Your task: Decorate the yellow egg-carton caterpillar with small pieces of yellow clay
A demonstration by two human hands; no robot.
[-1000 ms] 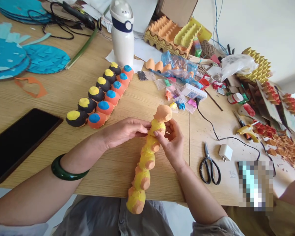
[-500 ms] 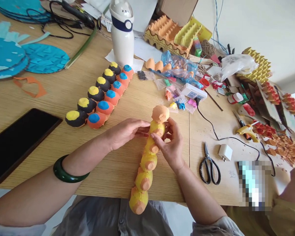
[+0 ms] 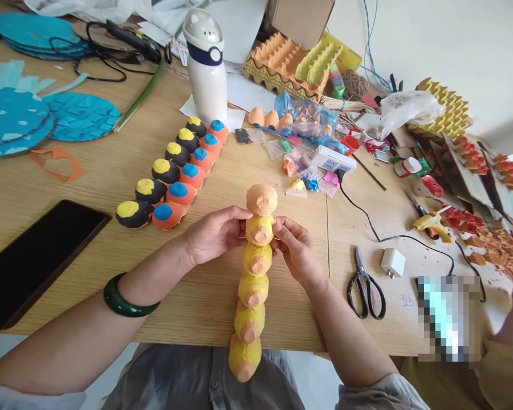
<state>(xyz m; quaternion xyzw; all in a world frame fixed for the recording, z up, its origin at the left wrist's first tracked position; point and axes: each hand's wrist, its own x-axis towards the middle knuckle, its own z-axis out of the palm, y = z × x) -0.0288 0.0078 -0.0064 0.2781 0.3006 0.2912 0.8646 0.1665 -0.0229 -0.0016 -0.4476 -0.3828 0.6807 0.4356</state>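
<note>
Grip: both bare hands closed on a chain of egg-carton cups (image 3: 252, 273), one from each side, just below its top cup. Left hand (image 3: 216, 234) wraps the chain from the left, its fingers (image 3: 243, 215) pressed against the second cup, which is yellow with an orange tip. Right hand (image 3: 297, 250) mirrors it, its fingers (image 3: 280, 230) resting against the second and third cups. Chain runs straight, nearly lengthwise between the forearms, top cup just above the grip, and lower end reaching past the table (image 3: 205, 304) edge toward the person's lap. Green bangle (image 3: 130, 299) on left wrist. Left of the grip: two rows of painted cups, black ones with yellow tops (image 3: 166, 171) beside orange ones with blue tops (image 3: 191, 175), close to left hand; black tablet (image 3: 43, 265) farther out. Right of the grip: scissors (image 3: 365, 290) near right forearm, white charger (image 3: 392, 262) just beyond them, glue gun (image 3: 430, 225) well apart. Ahead of the grip: power strip (image 3: 333, 159) and white water bottle (image 3: 205, 68).
</note>
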